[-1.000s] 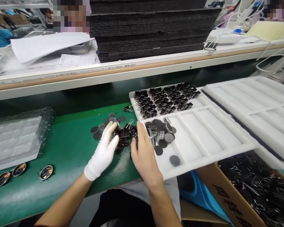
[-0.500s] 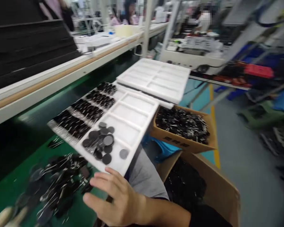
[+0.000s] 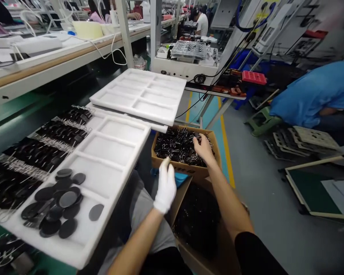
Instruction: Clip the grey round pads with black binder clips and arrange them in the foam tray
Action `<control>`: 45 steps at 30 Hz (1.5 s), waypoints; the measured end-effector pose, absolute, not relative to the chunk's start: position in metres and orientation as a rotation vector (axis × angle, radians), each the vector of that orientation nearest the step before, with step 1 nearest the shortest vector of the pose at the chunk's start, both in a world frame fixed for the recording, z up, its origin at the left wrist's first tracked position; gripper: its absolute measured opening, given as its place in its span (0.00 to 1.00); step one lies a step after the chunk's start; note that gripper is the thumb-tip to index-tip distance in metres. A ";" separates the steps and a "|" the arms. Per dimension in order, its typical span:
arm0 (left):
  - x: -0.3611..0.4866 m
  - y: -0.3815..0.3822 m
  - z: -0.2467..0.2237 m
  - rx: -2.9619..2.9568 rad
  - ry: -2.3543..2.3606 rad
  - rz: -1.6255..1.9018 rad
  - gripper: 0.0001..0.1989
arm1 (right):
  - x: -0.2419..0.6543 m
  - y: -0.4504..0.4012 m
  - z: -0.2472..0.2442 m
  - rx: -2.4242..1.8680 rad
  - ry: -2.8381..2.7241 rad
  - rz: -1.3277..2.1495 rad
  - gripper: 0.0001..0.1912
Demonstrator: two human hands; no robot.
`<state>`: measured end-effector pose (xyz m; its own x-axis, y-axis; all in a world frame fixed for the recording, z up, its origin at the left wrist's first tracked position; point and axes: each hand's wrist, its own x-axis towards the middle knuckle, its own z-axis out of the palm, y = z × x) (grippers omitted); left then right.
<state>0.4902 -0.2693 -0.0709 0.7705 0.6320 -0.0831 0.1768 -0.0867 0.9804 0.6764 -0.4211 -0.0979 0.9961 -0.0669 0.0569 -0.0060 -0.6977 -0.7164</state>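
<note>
My left hand (image 3: pixel 165 185), in a white glove with bare fingertips, is raised at the near edge of a cardboard box (image 3: pixel 174 164), fingers extended and nothing seen in them. Bare, my right hand (image 3: pixel 203 147) reaches over the black binder clips (image 3: pixel 177 147) in that box; its thumb and fingers are apart, and no held clip can be made out. To the left lies a white foam tray (image 3: pixel 104 143) with black discs (image 3: pixel 64 200) in its nearest compartment. Rows of black clips (image 3: pixel 31 152) lie beside it.
Another white foam tray (image 3: pixel 143 95) overlaps the far end. Below the clip box stands a second carton (image 3: pixel 186 191) with black contents. A person in blue (image 3: pixel 312 91) bends over at the right, near a green stool (image 3: pixel 260 122) and stacked plates.
The view has swung right and down. My right hand has gone from beside the foam tray to the clip box; my gloved left hand has come fully into view there.
</note>
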 end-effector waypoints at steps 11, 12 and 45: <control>0.712 -0.289 -0.117 2.135 0.730 -0.104 0.28 | 0.739 -0.395 -0.151 -2.529 0.397 0.329 0.42; 0.715 -0.291 -0.121 2.168 0.743 -0.168 0.29 | 0.739 -0.393 -0.154 -2.545 0.396 0.328 0.42; 0.717 -0.264 -0.159 1.912 0.518 -0.114 0.21 | 0.707 -0.354 -0.181 -2.338 0.163 -0.497 0.11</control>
<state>0.7173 -0.2640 -0.1594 0.8996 0.3001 -0.3171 0.4058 -0.3065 0.8611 0.7067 -0.3535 -0.1810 0.9172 -0.2560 0.3053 0.0259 -0.7263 -0.6869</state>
